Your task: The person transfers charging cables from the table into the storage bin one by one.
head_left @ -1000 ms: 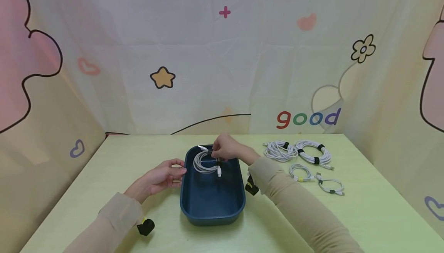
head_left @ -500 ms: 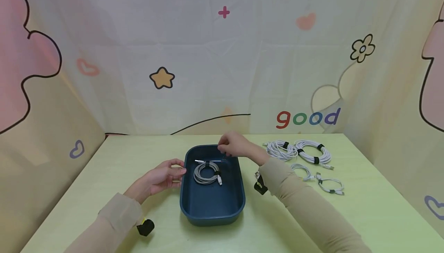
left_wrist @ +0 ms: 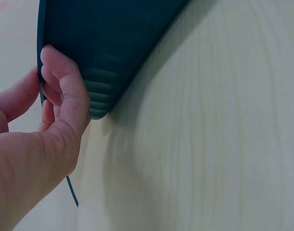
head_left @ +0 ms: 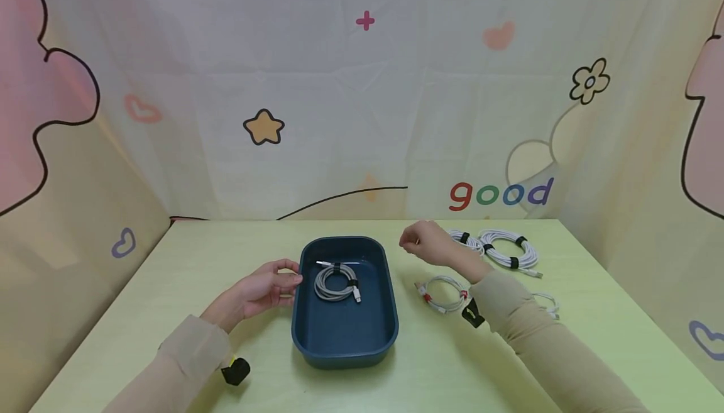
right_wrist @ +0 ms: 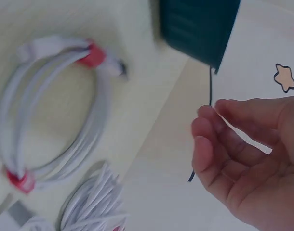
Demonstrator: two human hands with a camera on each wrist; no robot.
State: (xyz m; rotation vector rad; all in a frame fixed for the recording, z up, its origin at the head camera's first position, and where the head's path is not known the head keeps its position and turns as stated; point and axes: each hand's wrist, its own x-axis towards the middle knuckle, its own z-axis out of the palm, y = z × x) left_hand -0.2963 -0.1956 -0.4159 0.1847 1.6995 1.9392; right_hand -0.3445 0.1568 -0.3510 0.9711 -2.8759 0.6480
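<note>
My left hand [head_left: 266, 288] is at the left side of a dark blue plastic bin [head_left: 345, 361]; in the left wrist view, its thumb and curled fingers pinch the bin's rim [left_wrist: 41, 29]. Inside the bin lies a coiled grey charging cable [head_left: 334, 297] with white plugs and black ties. My right hand [head_left: 432, 243] holds nothing, its fingers loosely bent, in the air right of the bin. Closest below it on the table is a coiled white cable with red ties [head_left: 443, 308], also large in the right wrist view.
Behind the right forearm are two bigger white cable coils with black ties, one partly hidden [head_left: 467, 243] and one at the back right [head_left: 528, 256]. A smaller coil [head_left: 551, 300] peeks out beside the right sleeve. A patterned cloth [head_left: 339, 86] hangs behind the table.
My right hand has let go of the grey cable, which now lies in the bin, and has moved right, away from it. My left hand has stayed at the rim.
</note>
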